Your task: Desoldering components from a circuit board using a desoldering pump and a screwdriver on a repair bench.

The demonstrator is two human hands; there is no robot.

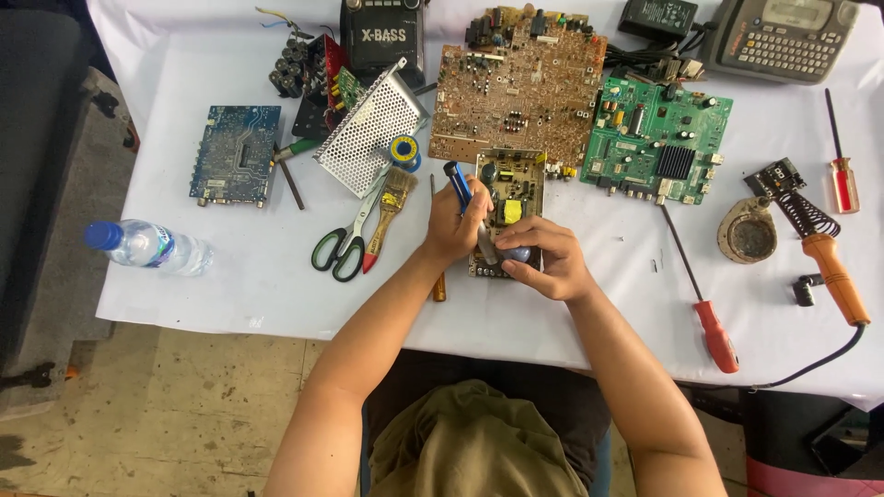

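A small tan circuit board (512,189) with a yellow transformer lies on the white table cover in front of me. My left hand (453,225) is closed around a blue-handled tool (458,184) that sticks up past my fingers, at the board's left edge. My right hand (543,256) rests on the near end of the board, its fingers curled over a small blue-grey object (517,253). The two hands touch above the board's lower part, which they hide.
A large brown board (516,87), a green board (658,138) and a blue board (235,152) lie around. Scissors (345,241), a brush (389,207), a perforated metal cover (368,129), a water bottle (147,247), red screwdrivers (714,331), a soldering iron (829,262) and solder spool (403,150) surround the work.
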